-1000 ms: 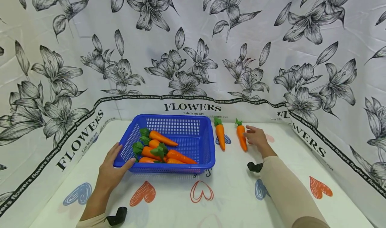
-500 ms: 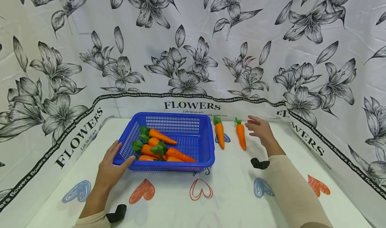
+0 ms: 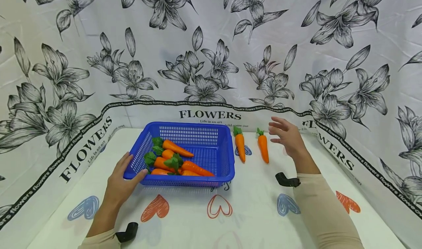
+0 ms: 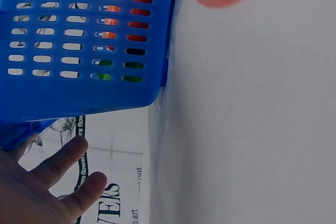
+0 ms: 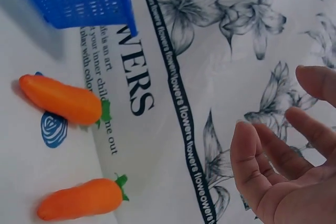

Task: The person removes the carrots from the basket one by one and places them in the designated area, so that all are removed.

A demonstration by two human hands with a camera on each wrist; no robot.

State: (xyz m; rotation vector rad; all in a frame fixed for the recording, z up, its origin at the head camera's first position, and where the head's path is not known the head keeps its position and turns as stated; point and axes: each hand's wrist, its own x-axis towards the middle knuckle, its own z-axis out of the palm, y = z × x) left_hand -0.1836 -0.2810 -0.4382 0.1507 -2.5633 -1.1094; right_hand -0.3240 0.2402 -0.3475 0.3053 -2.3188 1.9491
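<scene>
A blue plastic basket (image 3: 225, 181) with slotted walls holds several orange carrots (image 3: 178, 148) with green leafy tops, heaped toward its left and front. My left hand (image 3: 120, 183) rests at the basket's front left corner, thumb near the front rim and fingers spread along the left side. In the left wrist view, fingers (image 4: 86, 190) extend below the basket wall. Right of the basket, one carrot (image 3: 240, 146) lies on the cloth, and a second carrot (image 3: 263, 148) lies beside it. My right hand (image 3: 290, 137) is raised just right of the second carrot, fingers loosely bent around nothing.
A white cloth (image 3: 184, 223) printed with hearts covers the table. Behind it and at both sides rises a white curtain (image 3: 211, 18) with black flower drawings. A black wrist mount (image 3: 128, 232) is worn on the left wrist and another mount (image 3: 287, 180) on the right.
My right hand has drawn up and to the right, away from the second carrot, which stays lying on the cloth. The left hand keeps its place at the basket corner.
</scene>
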